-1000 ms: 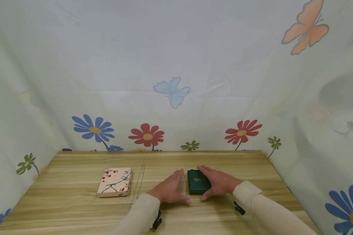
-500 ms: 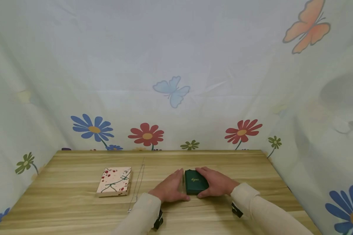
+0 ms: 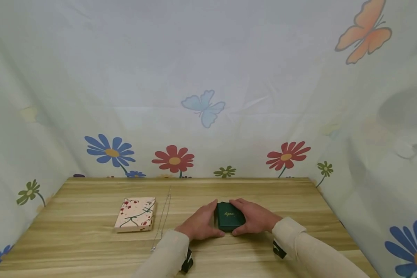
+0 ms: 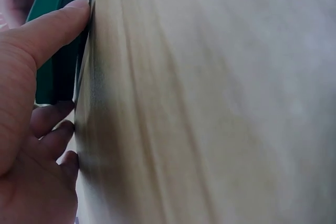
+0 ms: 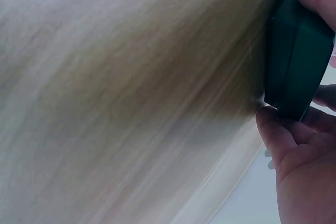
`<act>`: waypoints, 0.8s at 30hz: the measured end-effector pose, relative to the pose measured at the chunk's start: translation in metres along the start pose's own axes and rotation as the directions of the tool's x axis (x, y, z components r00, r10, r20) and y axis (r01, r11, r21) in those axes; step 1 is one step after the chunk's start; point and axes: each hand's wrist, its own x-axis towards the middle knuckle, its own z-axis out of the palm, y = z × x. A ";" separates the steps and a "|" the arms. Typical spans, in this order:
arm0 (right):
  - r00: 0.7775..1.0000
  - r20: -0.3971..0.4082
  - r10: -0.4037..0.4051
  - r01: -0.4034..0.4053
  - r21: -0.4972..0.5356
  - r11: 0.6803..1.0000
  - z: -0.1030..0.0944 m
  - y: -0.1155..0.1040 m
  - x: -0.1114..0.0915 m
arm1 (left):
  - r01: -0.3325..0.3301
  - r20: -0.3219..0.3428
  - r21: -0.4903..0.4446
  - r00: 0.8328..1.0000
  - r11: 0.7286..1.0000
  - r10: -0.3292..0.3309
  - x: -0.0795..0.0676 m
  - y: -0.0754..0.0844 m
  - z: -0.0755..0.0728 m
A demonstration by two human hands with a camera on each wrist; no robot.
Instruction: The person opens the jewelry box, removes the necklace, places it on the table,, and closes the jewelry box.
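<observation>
A small dark green box (image 3: 231,219) with gold script on its lid lies on the wood-grain table, between my two hands. My right hand (image 3: 258,218) grips its right side, thumb at the near edge and fingers along the far one. On the left, my left hand (image 3: 200,224) spans the box's left end. The left wrist view has that thumb (image 4: 60,24) across the near face of the green box (image 4: 56,72), with fingertips at the opposite end. Seen from the right wrist, fingers (image 5: 275,135) touch a corner of the box.
Left of my left hand, a thin silver chain necklace (image 3: 153,249) lies stretched out on the table (image 3: 264,189). Farther left sits a flat pale pink box (image 3: 135,214) printed with red blossoms. A white cloth with flowers and butterflies (image 3: 203,108) encloses the back and sides.
My right hand has slid the green box a short way left, up to my left hand, and more of its gold script shows. The left hand stays nearly in place.
</observation>
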 end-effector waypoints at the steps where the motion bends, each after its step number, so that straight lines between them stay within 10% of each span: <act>1: 1.000 -0.002 -0.002 0.002 0.005 1.000 0.000 0.000 0.000 | -0.003 -0.006 -0.017 1.000 1.000 0.003 0.000 0.000 0.000; 24: 0.999 -0.018 -0.046 0.048 0.133 0.990 -0.002 -0.008 0.001 | -0.038 -0.080 -0.131 0.996 0.991 0.027 -0.008 0.000 -0.007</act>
